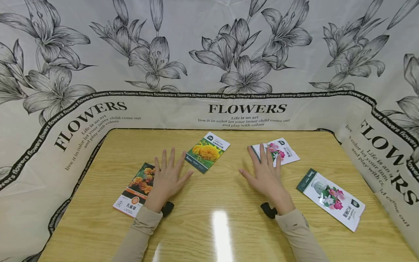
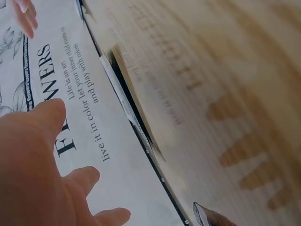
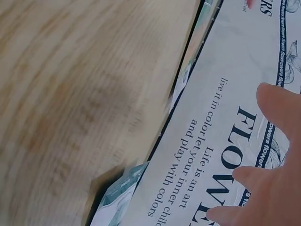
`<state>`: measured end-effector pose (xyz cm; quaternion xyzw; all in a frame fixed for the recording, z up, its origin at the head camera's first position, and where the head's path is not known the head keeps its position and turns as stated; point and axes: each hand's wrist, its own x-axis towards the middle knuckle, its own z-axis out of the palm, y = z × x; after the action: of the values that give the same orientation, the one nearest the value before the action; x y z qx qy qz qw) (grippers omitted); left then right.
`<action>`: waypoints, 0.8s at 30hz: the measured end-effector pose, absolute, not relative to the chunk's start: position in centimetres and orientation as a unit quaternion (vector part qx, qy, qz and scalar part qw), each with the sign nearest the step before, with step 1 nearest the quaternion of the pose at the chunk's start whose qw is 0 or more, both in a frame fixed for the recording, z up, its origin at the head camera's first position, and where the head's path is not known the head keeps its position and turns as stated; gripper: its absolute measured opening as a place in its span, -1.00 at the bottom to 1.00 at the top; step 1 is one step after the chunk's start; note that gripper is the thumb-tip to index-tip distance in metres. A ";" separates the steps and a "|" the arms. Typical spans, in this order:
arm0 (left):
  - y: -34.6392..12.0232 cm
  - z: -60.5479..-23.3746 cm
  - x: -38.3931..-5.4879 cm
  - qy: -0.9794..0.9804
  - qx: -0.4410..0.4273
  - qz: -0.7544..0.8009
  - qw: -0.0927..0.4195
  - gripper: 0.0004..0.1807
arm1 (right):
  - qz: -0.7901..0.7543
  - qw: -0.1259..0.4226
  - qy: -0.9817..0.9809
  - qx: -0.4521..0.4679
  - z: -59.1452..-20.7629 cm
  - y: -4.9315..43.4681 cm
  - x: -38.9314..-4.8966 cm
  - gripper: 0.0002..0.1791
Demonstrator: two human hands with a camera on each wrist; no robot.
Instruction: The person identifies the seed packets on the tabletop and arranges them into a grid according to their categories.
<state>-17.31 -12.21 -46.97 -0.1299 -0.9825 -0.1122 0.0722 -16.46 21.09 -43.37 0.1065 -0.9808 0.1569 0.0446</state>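
My left hand [image 1: 167, 182] is spread with straight fingers and holds nothing. In the head view it overlaps the seed packet with orange flowers [image 1: 143, 178]. Just beyond its fingertips lies a seed packet with a yellow flower [image 1: 207, 151]. My right hand [image 1: 266, 178] is likewise spread, fingers straight, with nothing in it. Its fingertips overlap a white seed packet with pink flowers [image 1: 284, 152], hiding part of it. Farther right lies another white packet with pink flowers and a pale vase [image 1: 332, 198]. Both wrist views show the fingers raised above the wood surface.
The packets lie on a glossy wood-grain table [image 1: 209, 196] with a bright light reflection near its front. A white cloth [image 1: 170, 112] printed with lilies and lettering stands up around the back and sides. Black bands [image 1: 270, 210] show at the wrists.
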 end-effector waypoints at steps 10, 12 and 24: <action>-11.9 -46.7 -17.5 -0.978 -0.138 -0.139 0.071 -0.17 | 0.186 0.068 -0.974 0.110 -42.4 20.9 -17.0 -0.07; -11.9 -46.5 -17.6 -0.976 -0.138 -0.152 0.071 -0.19 | 0.190 0.084 -0.971 0.114 -42.3 20.8 -17.3 -0.09; -11.6 -45.4 -18.2 -0.965 -0.145 -0.204 0.076 -0.28 | 0.279 0.110 -0.947 0.113 -42.0 20.4 -19.3 -0.14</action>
<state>-18.23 -11.58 -45.39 -0.1446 -0.9652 -0.2040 0.0762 -19.31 20.36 -42.01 0.1128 -0.9474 0.2788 0.1098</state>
